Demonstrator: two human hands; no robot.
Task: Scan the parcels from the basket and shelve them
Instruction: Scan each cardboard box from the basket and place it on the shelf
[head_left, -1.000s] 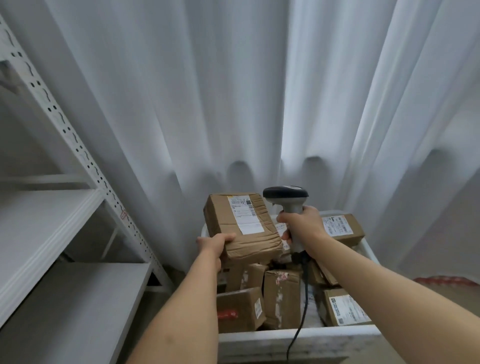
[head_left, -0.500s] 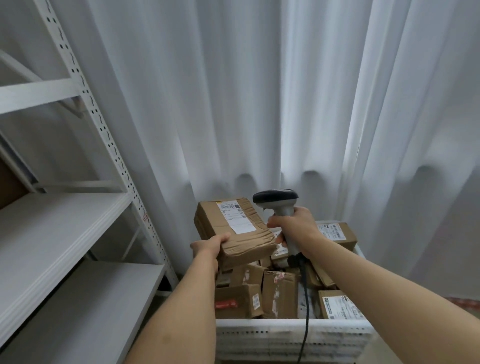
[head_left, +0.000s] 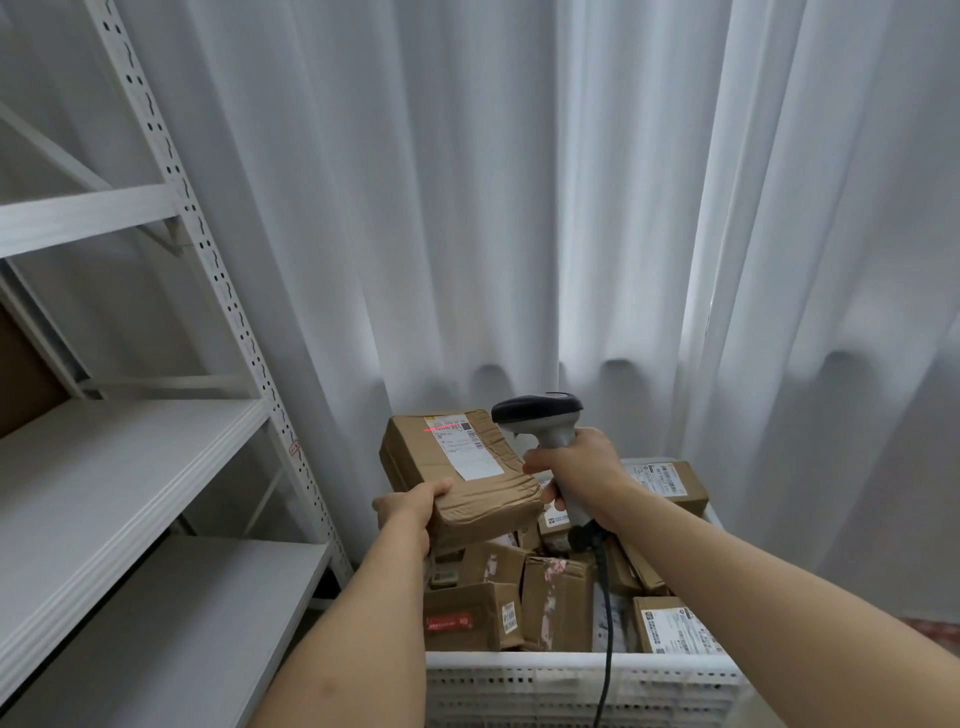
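My left hand (head_left: 408, 512) grips the near corner of a brown cardboard parcel (head_left: 457, 473) with a white label, held above the basket. My right hand (head_left: 576, 470) grips the handle of a grey barcode scanner (head_left: 540, 415), whose head points at the parcel. A red scan line lies across the top of the label. Below, the white perforated basket (head_left: 571, 686) holds several more brown parcels (head_left: 556, 597). The scanner's black cable hangs down over the basket's front wall.
A white metal shelf unit (head_left: 130, 467) stands at the left with bare boards at two levels and a perforated upright. A brown box edge (head_left: 21, 379) shows at the far left. White curtains (head_left: 571, 208) hang right behind the basket.
The view has swung left and up, showing more of the shelf. The parcel has tilted a little and a red scan line now lies on its label.
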